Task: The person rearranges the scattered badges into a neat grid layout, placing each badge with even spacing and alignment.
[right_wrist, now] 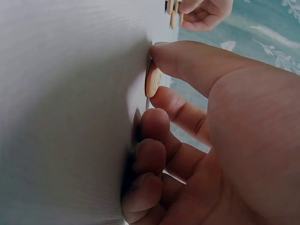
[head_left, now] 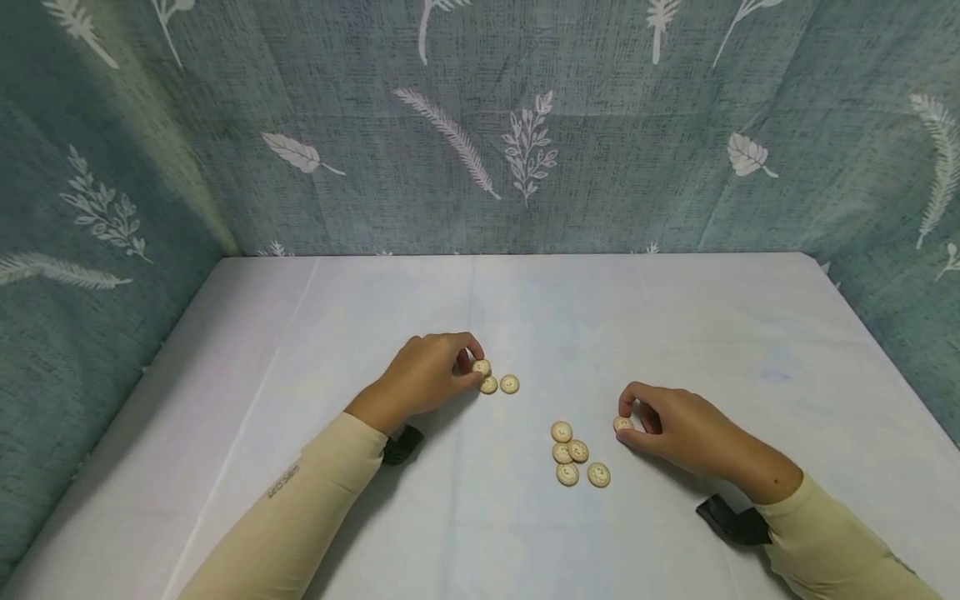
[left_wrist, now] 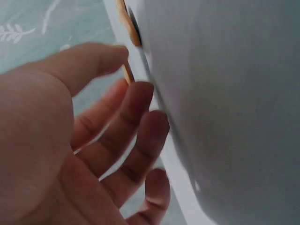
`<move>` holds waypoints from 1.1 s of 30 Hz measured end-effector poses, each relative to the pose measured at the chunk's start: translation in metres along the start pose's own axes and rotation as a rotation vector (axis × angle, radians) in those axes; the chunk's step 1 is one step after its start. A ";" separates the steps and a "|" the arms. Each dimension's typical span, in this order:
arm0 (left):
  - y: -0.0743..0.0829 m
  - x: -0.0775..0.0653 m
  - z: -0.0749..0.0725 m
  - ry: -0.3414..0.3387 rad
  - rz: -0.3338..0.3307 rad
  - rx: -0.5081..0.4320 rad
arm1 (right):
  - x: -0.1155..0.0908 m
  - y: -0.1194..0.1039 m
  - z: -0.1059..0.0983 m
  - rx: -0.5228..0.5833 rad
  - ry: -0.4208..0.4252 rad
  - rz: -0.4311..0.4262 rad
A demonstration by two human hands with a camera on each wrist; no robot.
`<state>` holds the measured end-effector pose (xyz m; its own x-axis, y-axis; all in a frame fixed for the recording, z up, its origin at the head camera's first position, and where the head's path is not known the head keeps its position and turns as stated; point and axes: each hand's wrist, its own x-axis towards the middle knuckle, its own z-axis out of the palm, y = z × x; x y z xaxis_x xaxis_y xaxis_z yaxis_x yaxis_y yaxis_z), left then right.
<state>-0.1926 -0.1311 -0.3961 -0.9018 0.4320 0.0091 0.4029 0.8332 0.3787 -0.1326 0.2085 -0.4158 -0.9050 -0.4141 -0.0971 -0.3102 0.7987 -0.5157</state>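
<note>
In the head view my left hand (head_left: 423, 373) pinches a round wooden button (head_left: 482, 367) between thumb and forefinger. That button overlaps a second button (head_left: 489, 386) on the white tabletop, and a third button (head_left: 510, 384) lies just right of it. The left wrist view shows the pinched button's edge (left_wrist: 127, 75) between the fingertips. On the right, my right hand (head_left: 678, 429) holds another wooden button (head_left: 622, 423) by its edges, thumb on one side and forefinger on the other. In the right wrist view this button (right_wrist: 153, 79) is close against the cloth, its printed face partly showing.
Several more wooden buttons (head_left: 567, 475) lie in a loose cluster between the hands, two of them overlapping. A white cloth covers the table (head_left: 360, 292). Green leaf-patterned fabric (head_left: 360, 200) hangs behind it and at both sides.
</note>
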 end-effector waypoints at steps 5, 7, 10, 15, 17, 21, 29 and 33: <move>0.002 0.012 0.000 -0.035 -0.018 -0.012 | 0.004 0.011 -0.005 0.003 -0.015 -0.025; 0.002 0.016 0.000 -0.051 -0.030 -0.016 | 0.006 0.015 -0.007 0.005 -0.022 -0.035; 0.003 0.021 0.000 -0.070 -0.049 -0.021 | 0.010 0.019 -0.010 0.007 -0.033 -0.057; 0.006 0.027 0.001 -0.087 -0.066 -0.032 | 0.018 0.026 -0.016 -0.004 -0.040 -0.077; 0.007 0.030 0.001 -0.093 -0.070 -0.038 | 0.021 0.028 -0.018 -0.007 -0.043 -0.081; 0.010 0.036 0.004 -0.106 -0.081 -0.044 | 0.026 0.035 -0.022 -0.005 -0.055 -0.085; 0.016 0.047 0.008 -0.109 -0.092 -0.037 | 0.033 0.050 -0.030 0.002 -0.074 -0.104; 0.019 0.050 0.006 -0.111 -0.114 -0.038 | 0.039 0.056 -0.034 0.006 -0.079 -0.134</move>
<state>-0.2288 -0.0916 -0.3940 -0.9177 0.3727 -0.1377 0.2909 0.8663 0.4060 -0.1951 0.2518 -0.4190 -0.8298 -0.5502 -0.0937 -0.4248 0.7315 -0.5333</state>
